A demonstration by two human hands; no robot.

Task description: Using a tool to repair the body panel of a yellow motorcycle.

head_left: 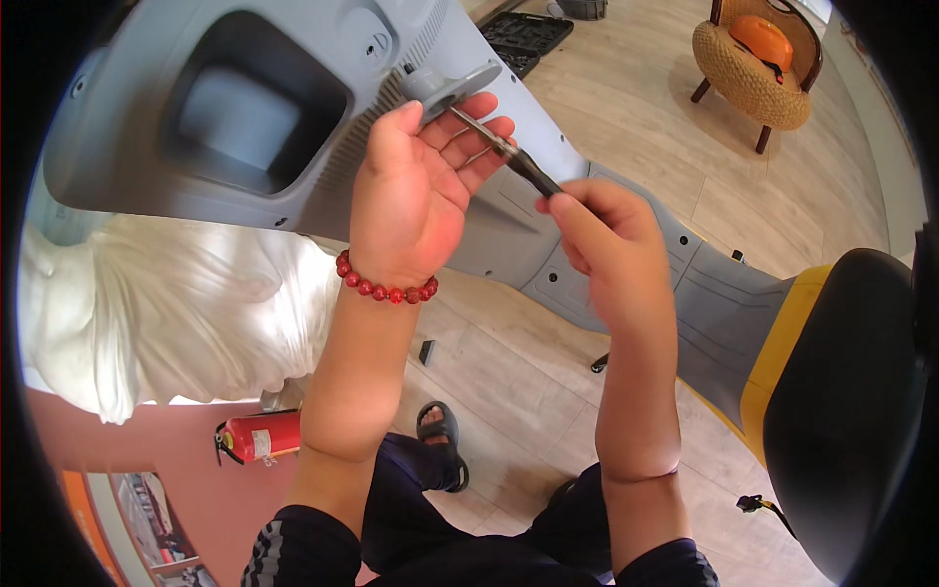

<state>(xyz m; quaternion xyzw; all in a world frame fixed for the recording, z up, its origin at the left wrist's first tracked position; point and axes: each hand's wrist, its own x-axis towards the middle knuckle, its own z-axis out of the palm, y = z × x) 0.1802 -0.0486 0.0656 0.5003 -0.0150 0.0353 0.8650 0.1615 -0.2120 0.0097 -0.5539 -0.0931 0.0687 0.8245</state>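
A grey hook-shaped plastic part (432, 90) sits at the grey front panel (323, 210) of a scooter. My left hand (416, 186) is palm up beneath it, with a red bead bracelet (380, 291) on the wrist. Its fingers are apart and slightly bent, and the thumb tip is against or just in front of the part. In my right hand (611, 230) is the dark handle of a slim screwdriver-like tool (523, 166). Its metal shaft runs over my left fingers to the grey part; the tip's exact shape is hidden.
The panel has a deep storage recess (235, 117). A black seat (846, 411) with yellow trim is at right. Behind are a black tool case (528, 37) and a wicker chair (724, 73) with an orange helmet (761, 41). A red fire extinguisher (274, 434) is at lower left.
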